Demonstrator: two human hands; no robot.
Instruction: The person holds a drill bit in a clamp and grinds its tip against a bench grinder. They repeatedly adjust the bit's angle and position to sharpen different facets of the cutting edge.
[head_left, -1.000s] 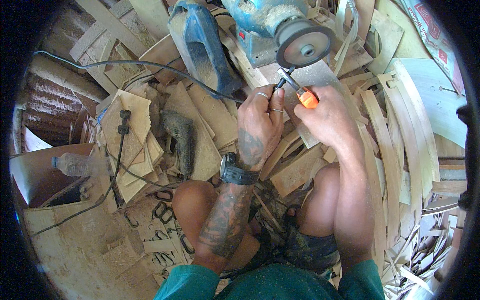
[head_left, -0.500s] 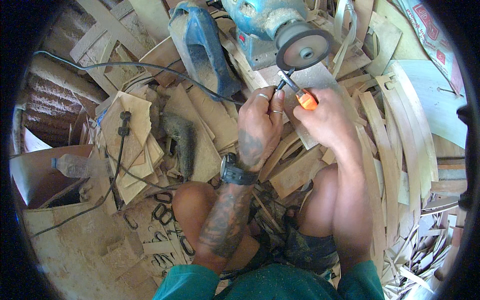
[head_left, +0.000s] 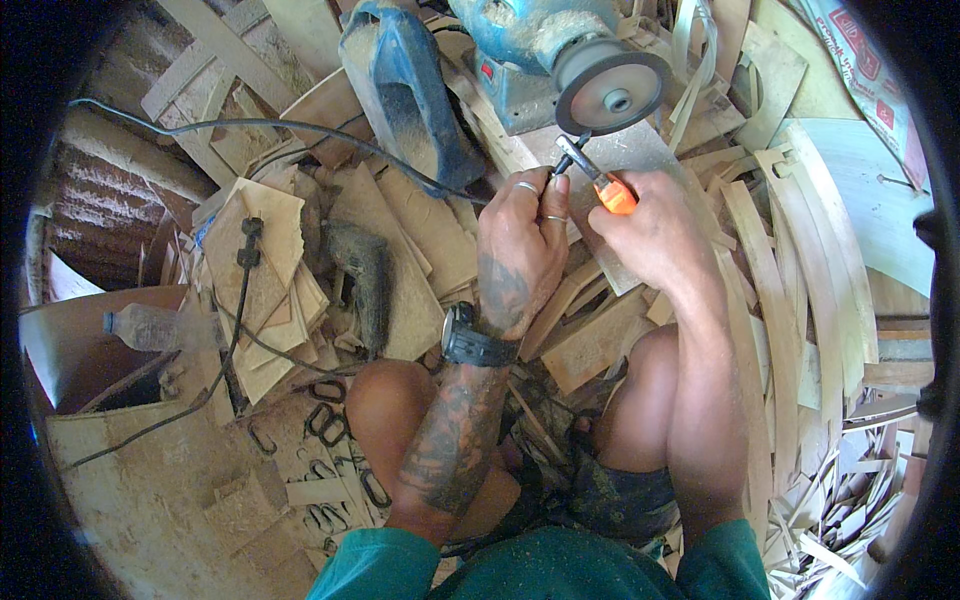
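My left hand (head_left: 522,240), with rings on its fingers, pinches the near end of a small, thin dark piece (head_left: 564,163). In my right hand (head_left: 655,232) are pliers (head_left: 616,196) with an orange handle, and their metal jaws close around the dark piece beyond my left fingertips. The piece's far tip lies at the lower edge of a round grinding wheel (head_left: 612,95); whether they touch I cannot tell. That wheel sits on a dusty blue bench grinder (head_left: 535,35). Below my hands is a flat pale board (head_left: 640,150).
A blue dusty machine part (head_left: 400,110) stands left of the grinder. Further left lie a dark power tool (head_left: 360,285), a black cable (head_left: 240,300) and a plastic bottle (head_left: 160,330). Several dark loops (head_left: 327,425) lie by my left knee. Curved wood strips (head_left: 770,290) fill the right side.
Both hands have shifted very slightly forward, bringing the dark piece's tip a little nearer to the wheel's edge. Their grips look the same.
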